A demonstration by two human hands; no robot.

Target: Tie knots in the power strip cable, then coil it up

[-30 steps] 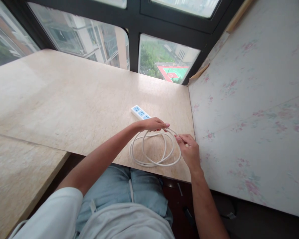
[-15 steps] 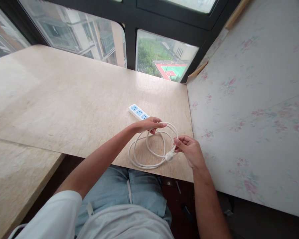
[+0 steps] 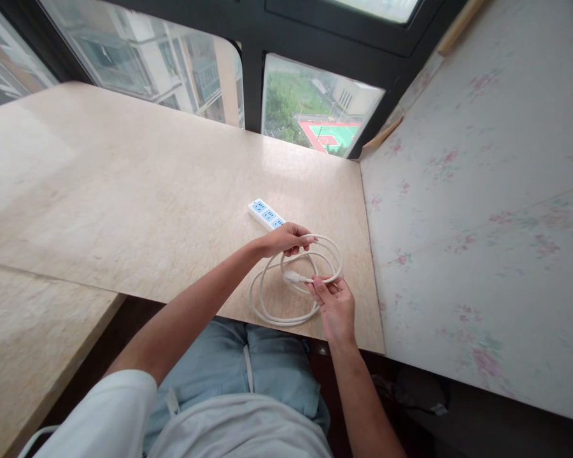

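A white power strip [image 3: 267,215] with blue socket faces lies on the stone-look ledge, its near end hidden behind my left hand. My left hand [image 3: 290,239] pinches the white power cord [image 3: 337,245] where it bends into a loop. Lower and to the right, my right hand [image 3: 333,299] is closed on the cord just behind its white plug [image 3: 292,277]. The plug points left, inside the loop. More of the cord lies in loose coils on the ledge beneath both hands.
The pale ledge [image 3: 138,191] stretches left and back to dark-framed windows [image 3: 252,83]. A flower-patterned wall [image 3: 482,222] bounds it on the right. The ledge's front edge runs just above my lap, and a lower slab [image 3: 38,331] adjoins at the left.
My right hand has moved left and toward me, carrying the cord's plug end round. The plug has swung from pointing down to pointing left. My left hand has hardly moved.
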